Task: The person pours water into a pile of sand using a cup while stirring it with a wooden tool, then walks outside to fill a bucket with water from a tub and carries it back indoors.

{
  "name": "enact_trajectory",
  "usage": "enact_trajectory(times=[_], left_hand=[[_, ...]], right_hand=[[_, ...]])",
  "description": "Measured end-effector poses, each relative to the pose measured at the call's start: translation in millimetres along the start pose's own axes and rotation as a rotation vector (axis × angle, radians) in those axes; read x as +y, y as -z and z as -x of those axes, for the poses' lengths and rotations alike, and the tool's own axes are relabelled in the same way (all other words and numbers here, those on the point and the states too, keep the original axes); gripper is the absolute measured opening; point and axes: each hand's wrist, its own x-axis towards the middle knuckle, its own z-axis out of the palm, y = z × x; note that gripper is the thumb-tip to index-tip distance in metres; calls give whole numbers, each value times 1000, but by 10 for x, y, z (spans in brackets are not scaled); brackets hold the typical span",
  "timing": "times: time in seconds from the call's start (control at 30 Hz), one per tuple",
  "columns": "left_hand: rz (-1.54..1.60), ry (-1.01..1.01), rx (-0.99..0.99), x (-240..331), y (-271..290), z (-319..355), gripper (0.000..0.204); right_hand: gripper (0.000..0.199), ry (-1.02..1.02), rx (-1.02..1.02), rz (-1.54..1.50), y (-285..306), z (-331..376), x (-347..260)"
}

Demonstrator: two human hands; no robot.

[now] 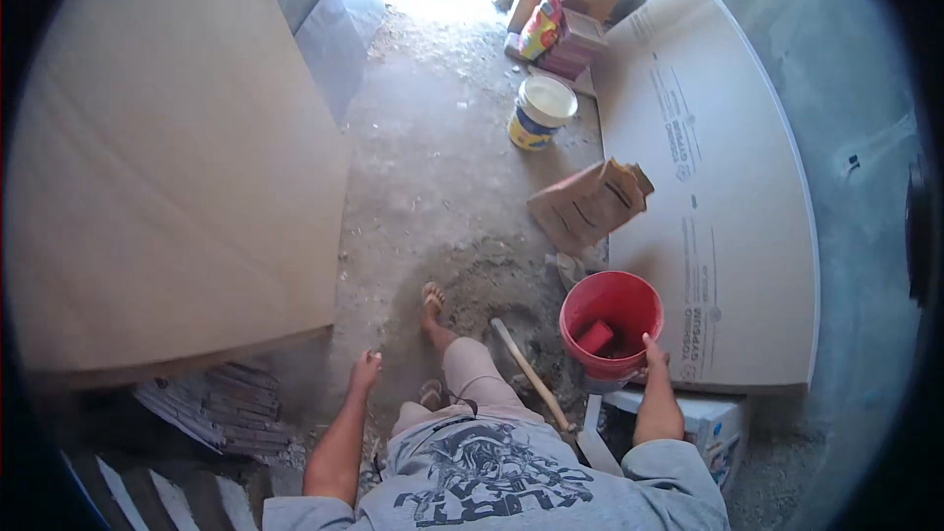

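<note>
My right hand (658, 358) grips the near right rim of a red bucket (643, 301), with the thumb over the edge. A smaller red object (596, 337) lies inside the bucket; its kind is not clear. Out to the left, my left hand (367, 371) hangs in front of me with its fingers curled, and I see nothing in it. Between my leg and the bucket, a long wooden handle (531, 374) slants over a patch of loose grey material (482, 285). Its lower end is beside a pale flat piece (593, 433) near my right side.
Large boards lean on the left (177, 167) and right (708, 197). An open brown paper bag (585, 206), a white-topped bucket (547, 98) and a colourful bag (541, 28) on boxes line the right side. Stacked pieces (221, 408) lie lower left; a white box (723, 423) is lower right.
</note>
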Motion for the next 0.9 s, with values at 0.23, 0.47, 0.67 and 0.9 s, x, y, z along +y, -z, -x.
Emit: enact_trajectory(times=[0.23,0.47,0.67,0.9], left_hand=[[-153,-25,149,-86,370,-774,51],[90,354,321,1412,748,-795,52],[262,237,284,2430,518,-1631,54],[-292,63,12,3452,749,-3358,53]], right_hand=[[81,-137,-52,-20,-1954,25,-800],[68,-245,-299,-315,-3374,172,-1773],[71,-300,-327,-217,-4272,548,-2980],[73,-267,-287,-103,-5221,517,-4184]])
